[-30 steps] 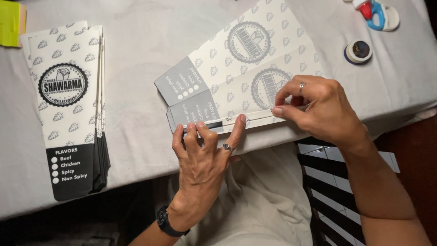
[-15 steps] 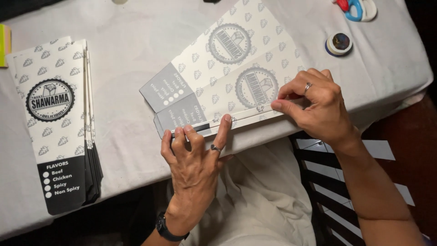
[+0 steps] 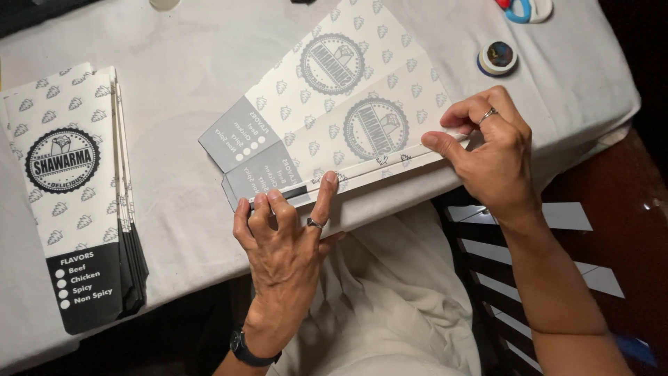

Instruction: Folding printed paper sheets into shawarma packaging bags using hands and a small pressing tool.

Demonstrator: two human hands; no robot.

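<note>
fingers of the left hand [image 3: 282,240] spread and pressing down, tips flat on the narrow folded strip along the near edge of the printed paper sleeve [image 3: 334,118]. fingers of the right hand [image 3: 490,146] pressed together, thumb and forefinger pinching the same strip at its far end. lying flat and slantwise on the white tablecloth [image 3: 181,83], near the table's front edge, grey end toward the left hand. not yet creased along its whole length, to judge by the slight lift of the strip between the two hands.

to do this fold well, probably best: keep the right pinch firm so the strip stays lined up, slide the left fingertips along toward it with even pressure, avoid letting the sheet skew on the cloth or slip over the edge.

to the far left, well apart, a stack of finished sleeves [image 3: 73,202], fanned a little, dark ends toward the near side. beyond the right hand, a small round tin [image 3: 497,57] and, at the top edge, part of blue-handled scissors [image 3: 518,10]. a ring on each hand, a dark watch [image 3: 250,348] on the left wrist.
</note>
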